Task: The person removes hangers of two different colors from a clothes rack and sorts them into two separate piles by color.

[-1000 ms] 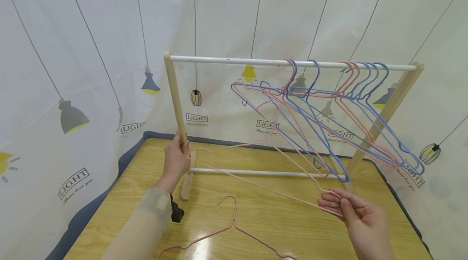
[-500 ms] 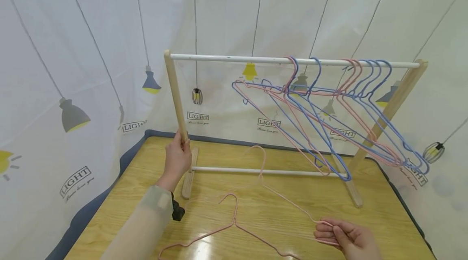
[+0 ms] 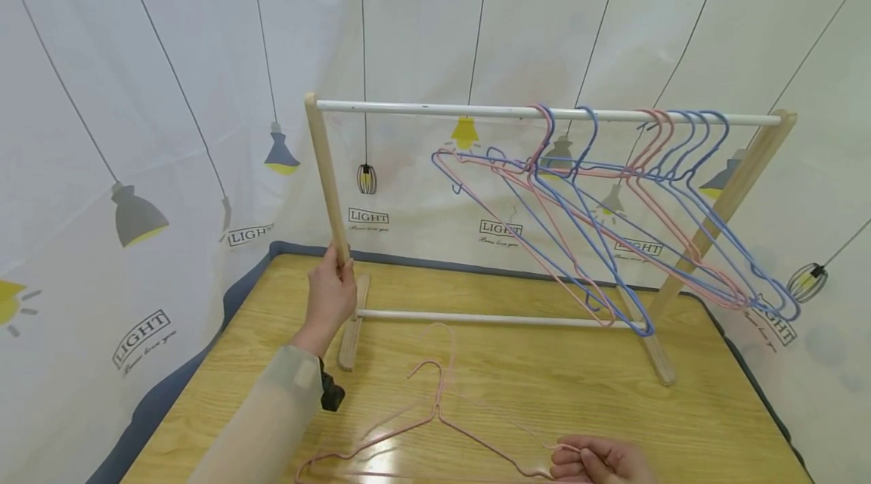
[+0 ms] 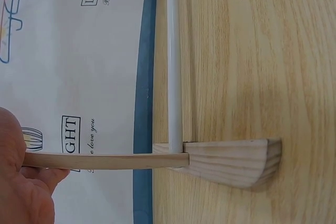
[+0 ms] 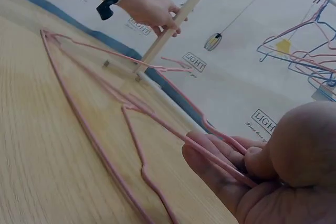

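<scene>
My left hand [image 3: 330, 295] grips the left wooden post [image 3: 323, 166] of a clothes rack, fingers and thumb round its lower part. In the left wrist view, this post [image 4: 105, 161] rises from a wooden foot. My right hand [image 3: 602, 461], low at the front right, pinches one end of a pink clothes hanger [image 5: 210, 156] between thumb and fingers. That hanger looks faint and blurred in the head view, overlapping a second pink hanger [image 3: 437, 412] on the wooden table. The second hanger's hook points toward the rack, and the bottom of both hangers is cut off there.
Several pink and blue hangers [image 3: 590, 242] hang from the right part of the rack's white top rail [image 3: 422, 110]. A white lower bar [image 3: 463, 318] joins the rack's feet. Behind the table [image 3: 272, 393] hangs a pale sheet [image 3: 204, 91] printed with lamps.
My right hand has drawn the pink hanger away from the rack, down and leftward toward the table's front, over the lying hanger. My left hand stays on the post.
</scene>
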The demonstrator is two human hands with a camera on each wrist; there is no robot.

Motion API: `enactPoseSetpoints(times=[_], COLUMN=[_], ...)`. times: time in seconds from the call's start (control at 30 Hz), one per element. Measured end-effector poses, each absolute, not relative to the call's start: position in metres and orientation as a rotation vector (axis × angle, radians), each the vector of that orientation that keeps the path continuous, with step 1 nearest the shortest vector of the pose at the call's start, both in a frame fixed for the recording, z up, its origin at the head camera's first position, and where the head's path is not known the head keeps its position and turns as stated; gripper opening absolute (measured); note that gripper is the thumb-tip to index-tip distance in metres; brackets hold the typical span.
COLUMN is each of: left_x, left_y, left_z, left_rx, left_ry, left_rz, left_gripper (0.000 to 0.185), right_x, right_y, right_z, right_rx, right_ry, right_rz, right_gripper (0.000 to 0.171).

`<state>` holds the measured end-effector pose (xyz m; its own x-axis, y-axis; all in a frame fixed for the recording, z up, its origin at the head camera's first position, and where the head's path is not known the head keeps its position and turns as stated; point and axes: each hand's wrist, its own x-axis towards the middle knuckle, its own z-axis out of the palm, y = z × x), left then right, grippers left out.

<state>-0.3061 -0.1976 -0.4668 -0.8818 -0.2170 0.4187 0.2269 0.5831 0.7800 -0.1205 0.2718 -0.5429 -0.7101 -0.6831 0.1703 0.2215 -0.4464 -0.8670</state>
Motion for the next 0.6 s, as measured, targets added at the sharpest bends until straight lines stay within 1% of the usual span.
enactPoseSetpoints(times=[0.03,0.07,0.2,0.27,0.33,0.53,0.6], left_x=[-0.306,-0.306,-0.307,-0.307,-0.307,-0.307,-0.307], left_y=[-0.198,-0.197,-0.197,-0.197,-0.197,-0.197,-0.197], left_z=[-0.467,-0.467,-0.467,-0.468,-0.468,-0.467,-0.467], left_rx=[-0.007,-0.006,-0.007,-0.009,-0.011,-0.011,-0.004], left_ry=[-2.338,-2.338,-2.333,-2.331,-2.331,-2.337,-2.341], left_rz=[-1.248,-1.246,-1.237,-1.234,-1.234,-1.244,-1.246], left_gripper=[0.023,0.024,0.025,0.025,0.024,0.023,0.024], right_x=[-0.121,-0.121,-0.121,-0.119,-0.118,-0.113,-0.114], right_y=[0.270,0.268,0.261,0.258,0.256,0.248,0.247], right_z=[-0.545,-0.546,-0.544,-0.538,-0.531,-0.503,-0.491], right_rx=[-0.714,-0.742,-0.843,-0.755,-0.641,-0.286,-0.215], right_ry=[1.187,1.240,1.874,2.172,2.320,2.457,2.500], right_rz=[-2.158,-2.141,-1.933,-1.793,-1.737,-1.991,-2.064], right_gripper=[0.046,0.044,0.031,0.031,0.032,0.029,0.028])
